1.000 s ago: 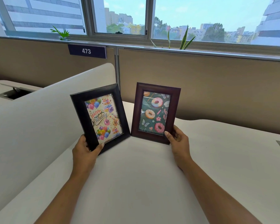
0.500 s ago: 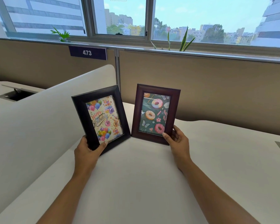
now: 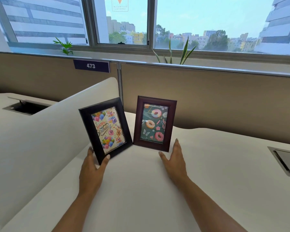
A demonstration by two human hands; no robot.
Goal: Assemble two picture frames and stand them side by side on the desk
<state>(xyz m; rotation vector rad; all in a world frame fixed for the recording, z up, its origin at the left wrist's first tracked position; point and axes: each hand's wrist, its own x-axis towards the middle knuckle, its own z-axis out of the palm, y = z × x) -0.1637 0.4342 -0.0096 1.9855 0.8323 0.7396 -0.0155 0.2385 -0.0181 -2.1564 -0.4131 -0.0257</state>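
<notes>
Two picture frames stand upright on the white desk [image 3: 141, 190], their lower inner corners almost touching. The black frame [image 3: 105, 129] on the left holds a Happy Birthday balloon picture and leans left. My left hand [image 3: 93, 166] pinches its bottom left corner between thumb and fingers. The dark red-brown frame [image 3: 155, 123] on the right holds a doughnut picture. My right hand [image 3: 173, 158] is flat and open just beside its bottom right corner, not gripping it.
A white curved divider [image 3: 40, 139] rises along the left of the desk. A beige partition [image 3: 216, 101] with a "473" label [image 3: 91, 65] runs behind the frames. A cable hatch [image 3: 286, 160] sits in the desk at right, another open hatch [image 3: 25, 107] far left.
My right hand has let go of the red-brown frame and opened beside it. My left hand still holds the black frame's corner.
</notes>
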